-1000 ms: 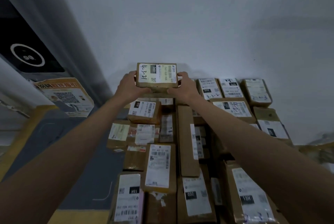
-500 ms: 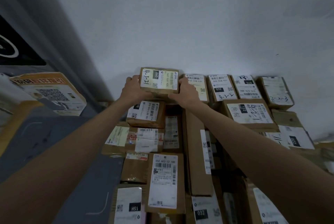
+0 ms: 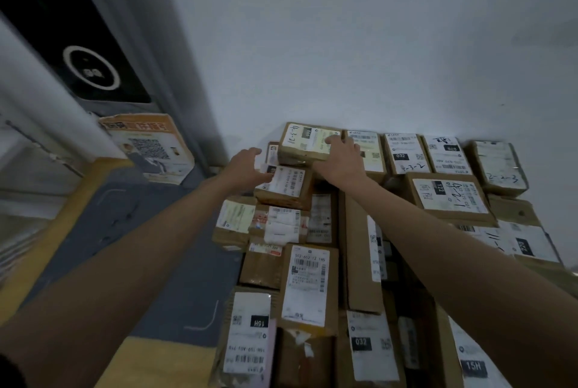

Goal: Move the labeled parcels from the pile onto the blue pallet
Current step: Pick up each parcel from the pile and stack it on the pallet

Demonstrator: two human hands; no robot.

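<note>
Two bare forearms are reaching forward over a dense stack of cardboard parcels that is standing against a white wall. The small labelled parcel, marked by hand "4-3-2", is sitting at the far end of the stack, its rear edge close against the wall and its right edge just beside the next parcel in the back row. The right hand is lying on this parcel's near right corner, fingers slightly spread and bent over the top face and label; whether they are pressing or only resting cannot be told. The left hand is hovering just off the parcel's left side, fingers apart and loosely curved, holding nothing, its fingertips over the label of a lower box.

The back row is running rightward along the wall: a box tagged "032", another white-labelled box and a taped box, all edge to edge. A long narrow carton is lying lengthwise down the middle of the stack. No blue pallet surface is showing beneath the load.

The left edge of the stack is bordering an open strip of grey floor with yellow margins. Beyond it a metallic door frame and a poster with a QR code are standing.
</note>
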